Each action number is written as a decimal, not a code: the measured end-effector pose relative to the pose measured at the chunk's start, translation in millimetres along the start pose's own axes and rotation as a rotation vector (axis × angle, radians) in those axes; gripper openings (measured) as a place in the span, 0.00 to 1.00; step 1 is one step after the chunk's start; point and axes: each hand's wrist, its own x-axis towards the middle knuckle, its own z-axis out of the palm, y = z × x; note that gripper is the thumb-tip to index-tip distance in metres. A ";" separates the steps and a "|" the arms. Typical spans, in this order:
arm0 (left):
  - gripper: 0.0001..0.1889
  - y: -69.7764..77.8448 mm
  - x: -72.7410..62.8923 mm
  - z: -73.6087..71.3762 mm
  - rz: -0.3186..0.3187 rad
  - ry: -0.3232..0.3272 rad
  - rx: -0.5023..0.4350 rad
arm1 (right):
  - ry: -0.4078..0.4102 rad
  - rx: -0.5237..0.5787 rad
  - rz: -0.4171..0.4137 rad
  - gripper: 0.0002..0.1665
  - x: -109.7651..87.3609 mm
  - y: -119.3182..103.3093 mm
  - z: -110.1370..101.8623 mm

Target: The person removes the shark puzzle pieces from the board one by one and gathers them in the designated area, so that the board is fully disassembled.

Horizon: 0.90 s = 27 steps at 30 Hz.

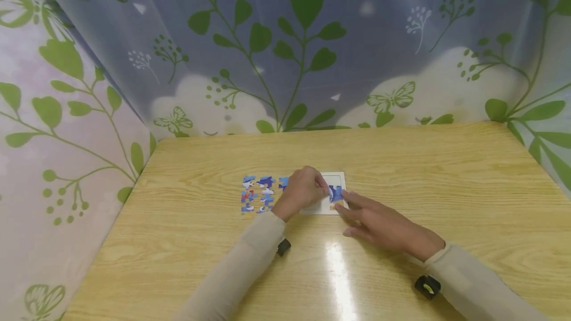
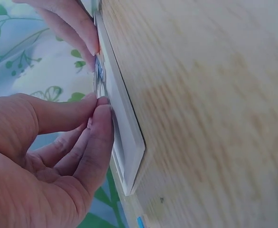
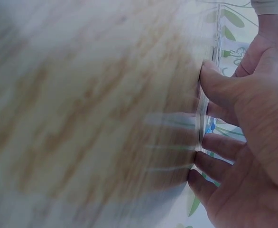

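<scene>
A white puzzle tray (image 1: 318, 207) lies flat on the table, with a few blue and tan jigsaw pieces (image 1: 337, 194) at its right side. Over the tray, my left hand (image 1: 303, 192) pinches a jigsaw piece (image 1: 330, 192) between thumb and fingertips, right beside those pieces. In the left wrist view the pinched piece shows edge-on, largely hidden by the fingers (image 2: 101, 128). My right hand (image 1: 383, 224) has its fingers extended at the tray's right edge, index fingertip against the set pieces. The right wrist view shows its fingertips (image 3: 210, 183) along the tray edge and tabletop.
Several loose jigsaw pieces (image 1: 266, 181) lie in rows left of the tray, some partly covered by the left hand. The wooden table (image 1: 178, 261) meets a leaf-patterned curtain (image 1: 312, 88) at its back and left. A bright reflection crosses the tabletop below the tray.
</scene>
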 end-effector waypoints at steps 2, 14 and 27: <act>0.03 -0.9 -0.3 0.2 -0.011 -0.001 -0.004 | -0.006 0.007 0.003 0.34 0.4 -0.2 0.2; 0.03 -12.7 -7.4 -14.1 0.015 0.040 -0.033 | -0.016 -0.011 0.023 0.34 -0.2 -1.4 -0.8; 0.03 -38.1 -24.7 -37.9 -0.004 0.061 -0.061 | -0.009 0.002 0.026 0.35 -0.6 -1.4 -1.1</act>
